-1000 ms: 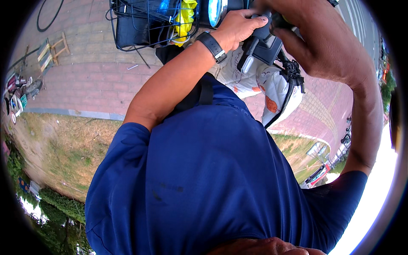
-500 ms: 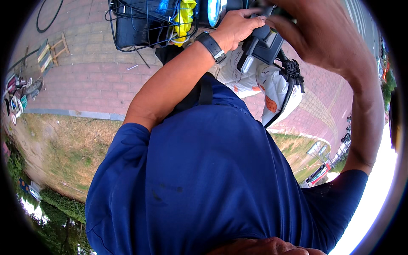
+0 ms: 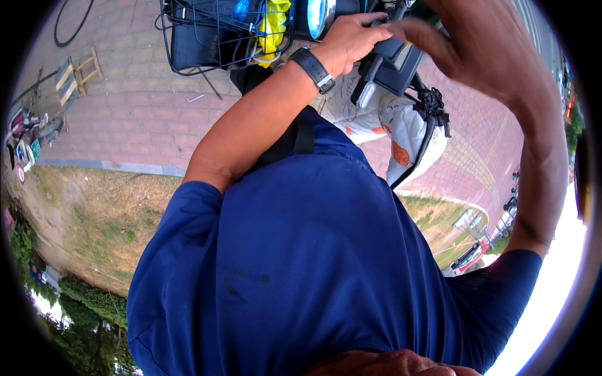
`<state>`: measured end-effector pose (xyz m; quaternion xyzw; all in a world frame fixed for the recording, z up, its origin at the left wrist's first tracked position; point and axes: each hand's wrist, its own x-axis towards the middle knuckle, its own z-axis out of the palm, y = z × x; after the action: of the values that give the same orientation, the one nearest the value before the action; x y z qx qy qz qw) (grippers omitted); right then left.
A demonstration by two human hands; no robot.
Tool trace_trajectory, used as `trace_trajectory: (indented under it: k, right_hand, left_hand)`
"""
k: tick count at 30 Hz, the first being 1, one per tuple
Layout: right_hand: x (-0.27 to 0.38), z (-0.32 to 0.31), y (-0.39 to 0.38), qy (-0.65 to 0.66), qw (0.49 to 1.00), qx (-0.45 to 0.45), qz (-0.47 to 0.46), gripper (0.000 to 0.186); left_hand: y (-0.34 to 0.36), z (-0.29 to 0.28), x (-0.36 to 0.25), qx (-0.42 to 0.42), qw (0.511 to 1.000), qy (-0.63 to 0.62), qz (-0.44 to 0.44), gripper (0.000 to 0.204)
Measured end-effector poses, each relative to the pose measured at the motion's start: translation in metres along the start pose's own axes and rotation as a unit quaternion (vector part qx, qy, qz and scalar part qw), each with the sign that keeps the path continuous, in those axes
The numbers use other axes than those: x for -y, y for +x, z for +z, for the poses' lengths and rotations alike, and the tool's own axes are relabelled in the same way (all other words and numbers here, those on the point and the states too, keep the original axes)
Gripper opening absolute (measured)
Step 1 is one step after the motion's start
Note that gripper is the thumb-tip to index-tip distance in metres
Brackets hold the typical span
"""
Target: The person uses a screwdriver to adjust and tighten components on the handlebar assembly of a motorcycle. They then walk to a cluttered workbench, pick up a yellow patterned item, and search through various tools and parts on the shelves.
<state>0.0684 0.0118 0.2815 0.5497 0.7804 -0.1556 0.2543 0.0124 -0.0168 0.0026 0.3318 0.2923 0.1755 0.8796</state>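
Observation:
My left hand [image 3: 356,42], with a black watch on its wrist, reaches to a dark fitting [image 3: 389,49] at the top. Its thumb and fingers pinch close together; what lies between them is hidden. My right hand [image 3: 480,53] arches in from the right, large and near, its thumb side meeting my left fingertips. The upper edge cuts off its other fingers, which curl over something dark green. Below the hands sit a flat black box [image 3: 401,74] and a black lever-like part with a pale tip [image 3: 365,95]. A bundle of black cord [image 3: 433,106] hangs beside them.
Under these parts is a white cover with orange prints [image 3: 411,135]. A black wire basket [image 3: 219,69] holds a dark case and yellow plastic [image 3: 273,31], beside a round lamp [image 3: 318,17]. A small wooden stool [image 3: 78,75] stands on the brick paving [image 3: 144,125] at left.
My right hand has shifted slightly, and its thumb side lies nearer my left fingertips. A little more of the dark green thing shows under it. My left hand has barely moved.

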Motion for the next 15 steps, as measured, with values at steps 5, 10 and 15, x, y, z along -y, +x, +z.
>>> trace_trajectory:
  k: [5,10,15]
  right_hand:
    - [0.019,0.026,0.01,0.005,0.988,-0.154,0.008,0.022]
    - [0.016,0.003,0.007,-0.056,0.995,0.026,0.084,0.028]
    - [0.018,0.025,0.003,-0.116,0.985,-0.117,0.048,0.031]
  left_hand:
    - [-0.007,-0.002,-0.007,-0.03,0.999,-0.024,-0.019,0.05]
    - [-0.004,0.0,-0.003,-0.017,1.0,-0.014,0.003,0.048]
    - [-0.005,0.002,-0.006,-0.034,0.999,-0.02,-0.006,0.049]
